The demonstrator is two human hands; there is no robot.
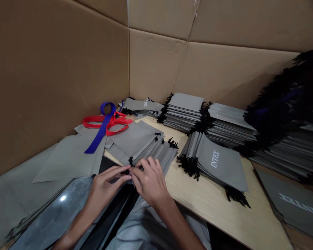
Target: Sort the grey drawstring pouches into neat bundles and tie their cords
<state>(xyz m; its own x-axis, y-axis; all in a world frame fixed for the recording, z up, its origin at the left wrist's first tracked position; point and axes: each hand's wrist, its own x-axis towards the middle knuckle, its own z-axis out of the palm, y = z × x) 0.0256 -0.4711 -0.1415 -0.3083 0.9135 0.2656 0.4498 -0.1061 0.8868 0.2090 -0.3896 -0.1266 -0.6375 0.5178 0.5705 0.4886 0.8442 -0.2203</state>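
Observation:
My left hand (104, 187) and my right hand (148, 180) meet at the near edge of a fanned pile of grey paper bags (143, 146). Fingertips of both hands pinch at a black cord (130, 162) on the nearest bag. The fingers are curled and pressed together over the bag's edge. Red ribbon (114, 123) and blue ribbon (99, 137) lie looped on flat grey sheets just beyond the pile.
Stacks of grey bags with black cords (185, 113), one marked INTEX (219, 163), cover the wooden table (214, 205). More stacks rise at the right (297, 146). Cardboard walls (54, 69) enclose the back and left. A shiny dark sheet (54, 211) lies at lower left.

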